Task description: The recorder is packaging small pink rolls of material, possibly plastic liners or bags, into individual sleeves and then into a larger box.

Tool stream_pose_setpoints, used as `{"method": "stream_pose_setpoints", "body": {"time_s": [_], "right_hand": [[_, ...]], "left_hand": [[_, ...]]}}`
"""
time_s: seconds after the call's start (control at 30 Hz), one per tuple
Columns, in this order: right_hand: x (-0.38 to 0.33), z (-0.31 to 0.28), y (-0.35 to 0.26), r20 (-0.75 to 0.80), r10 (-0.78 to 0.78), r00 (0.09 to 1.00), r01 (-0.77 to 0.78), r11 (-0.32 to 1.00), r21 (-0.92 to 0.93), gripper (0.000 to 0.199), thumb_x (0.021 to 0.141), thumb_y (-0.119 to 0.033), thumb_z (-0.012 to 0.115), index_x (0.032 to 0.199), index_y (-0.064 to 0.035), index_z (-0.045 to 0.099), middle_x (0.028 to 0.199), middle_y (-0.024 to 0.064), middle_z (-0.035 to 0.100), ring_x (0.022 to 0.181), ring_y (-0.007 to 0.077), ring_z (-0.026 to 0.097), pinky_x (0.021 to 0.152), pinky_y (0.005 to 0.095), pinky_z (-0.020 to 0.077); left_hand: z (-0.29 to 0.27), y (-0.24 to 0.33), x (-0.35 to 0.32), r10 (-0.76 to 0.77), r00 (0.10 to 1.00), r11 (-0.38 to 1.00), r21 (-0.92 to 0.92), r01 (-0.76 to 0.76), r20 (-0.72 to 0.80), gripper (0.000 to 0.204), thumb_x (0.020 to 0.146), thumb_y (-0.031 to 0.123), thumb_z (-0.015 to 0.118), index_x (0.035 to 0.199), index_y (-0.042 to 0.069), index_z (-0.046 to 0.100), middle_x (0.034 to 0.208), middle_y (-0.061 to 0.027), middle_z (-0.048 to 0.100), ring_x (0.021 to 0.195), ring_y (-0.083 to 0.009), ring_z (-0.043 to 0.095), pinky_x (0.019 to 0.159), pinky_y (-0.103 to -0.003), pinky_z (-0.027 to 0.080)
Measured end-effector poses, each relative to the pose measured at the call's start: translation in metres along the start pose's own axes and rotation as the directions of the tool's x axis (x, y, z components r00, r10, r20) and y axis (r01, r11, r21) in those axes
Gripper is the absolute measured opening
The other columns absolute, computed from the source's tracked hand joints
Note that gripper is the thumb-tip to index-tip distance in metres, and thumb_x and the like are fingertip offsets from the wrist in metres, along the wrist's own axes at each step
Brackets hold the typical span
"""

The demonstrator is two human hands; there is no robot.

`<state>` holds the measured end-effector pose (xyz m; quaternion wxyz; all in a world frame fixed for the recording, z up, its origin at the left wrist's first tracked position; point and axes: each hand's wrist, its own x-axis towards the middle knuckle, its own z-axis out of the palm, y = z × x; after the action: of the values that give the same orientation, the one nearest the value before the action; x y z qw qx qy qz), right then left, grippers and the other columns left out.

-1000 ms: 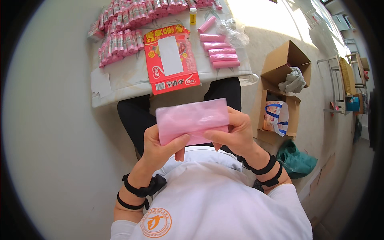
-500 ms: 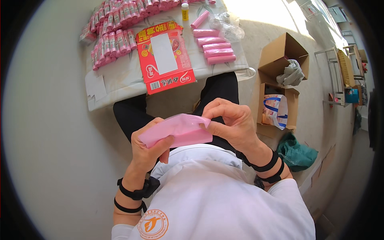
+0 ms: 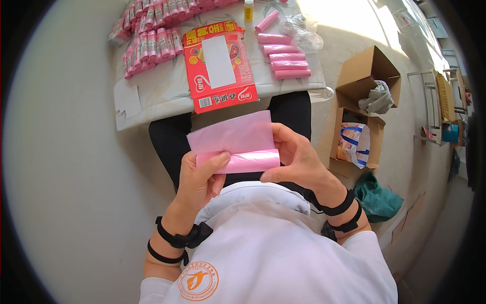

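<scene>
Over my lap, a pink plastic bag roll (image 3: 253, 163) lies level in my left hand (image 3: 202, 175), the thumb pressed on its front and the fingers beneath. From the roll a loose pink flap (image 3: 233, 133) stands up and away toward the table. My right hand (image 3: 297, 158) is at the roll's right end, thumb apart from the fingers. Its fingertips are partly hidden behind the flap's right edge, and no firm grip shows. On the table ahead, several similar bare pink rolls (image 3: 288, 57) lie in a column.
Many labelled pink rolls (image 3: 152, 45) are piled at the table's far left. A flattened red carton (image 3: 197, 83) bears a white paper sheet (image 3: 218, 61). Beyond stands a small yellow bottle (image 3: 248, 11). Cardboard boxes (image 3: 362, 66) and a green bag (image 3: 379, 197) are on the floor at right.
The flap, earlier folded down over the roll and pinched by my right fingers, now stands up flat. My right thumb and fingers have spread apart. My left hand keeps the roll.
</scene>
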<state>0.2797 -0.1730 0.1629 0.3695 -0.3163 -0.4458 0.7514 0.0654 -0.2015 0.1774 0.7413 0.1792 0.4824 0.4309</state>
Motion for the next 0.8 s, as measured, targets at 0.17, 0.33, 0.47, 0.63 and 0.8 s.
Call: {"method": "stream_pose_setpoints", "body": {"time_s": [0.17,0.33,0.47,0.63,0.8], "right_hand": [[0.008,-0.005,0.014,-0.187,0.32,0.929,-0.256,0.919,0.301,0.051,0.077,-0.012,0.077,0.119,0.0017,0.052,0.111,0.0075,0.059,0.103,0.0108,0.057,0.089,0.0275,0.0472],[0.011,-0.007,0.013,-0.045,0.235,0.971,-0.194,0.883,0.428,0.052,0.082,-0.026,0.072,0.121,0.0025,0.053,0.104,0.0057,0.061,0.097,0.0113,0.058,0.087,0.0273,0.0465],[0.015,-0.006,0.008,-0.016,0.317,0.948,-0.293,0.894,0.338,0.032,0.084,-0.018,0.071,0.107,0.0031,0.063,0.101,0.0037,0.06,0.092,0.0118,0.056,0.08,0.0253,0.045],[0.013,-0.007,0.01,-0.176,-0.149,0.973,0.142,0.988,-0.053,0.018,0.075,-0.005,0.076,0.09,0.001,0.068,0.089,0.003,0.055,0.085,0.0114,0.052,0.076,0.0235,0.0425],[0.01,0.006,-0.017,0.046,-0.4,0.915,0.392,0.858,-0.331,0.04,0.062,-0.003,0.085,0.097,-0.0019,0.066,0.101,0.0069,0.055,0.086,0.013,0.054,0.075,0.0261,0.0453]], "left_hand": [[0.002,-0.003,0.001,0.006,0.999,0.999,0.037,-0.007,0.038,0.009,0.086,0.008,0.063,0.089,0.0,0.064,0.067,-0.0059,0.062,0.036,-0.0086,0.048,0.03,-0.022,0.033],[-0.004,0.001,0.01,0.044,0.996,0.994,0.094,-0.051,0.076,0.009,0.086,0.007,0.063,0.088,-0.001,0.065,0.061,-0.005,0.06,0.035,-0.0094,0.048,0.03,-0.023,0.033],[-0.005,0.008,0.015,0.074,0.995,0.982,0.169,-0.084,0.066,0.008,0.086,0.006,0.064,0.087,-0.002,0.065,0.059,-0.0044,0.06,0.034,-0.0093,0.048,0.03,-0.023,0.033],[-0.007,0.007,0.02,0.11,0.99,0.991,0.073,-0.117,0.083,0.01,0.086,0.007,0.065,0.087,-0.003,0.065,0.063,-0.0062,0.062,0.036,-0.0094,0.05,0.031,-0.022,0.036],[0.0,0.016,0.006,0.136,0.985,0.99,-0.044,-0.132,0.104,0.012,0.086,0.007,0.065,0.091,-0.004,0.064,0.07,-0.0088,0.064,0.038,-0.0099,0.052,0.032,-0.021,0.038]]}}
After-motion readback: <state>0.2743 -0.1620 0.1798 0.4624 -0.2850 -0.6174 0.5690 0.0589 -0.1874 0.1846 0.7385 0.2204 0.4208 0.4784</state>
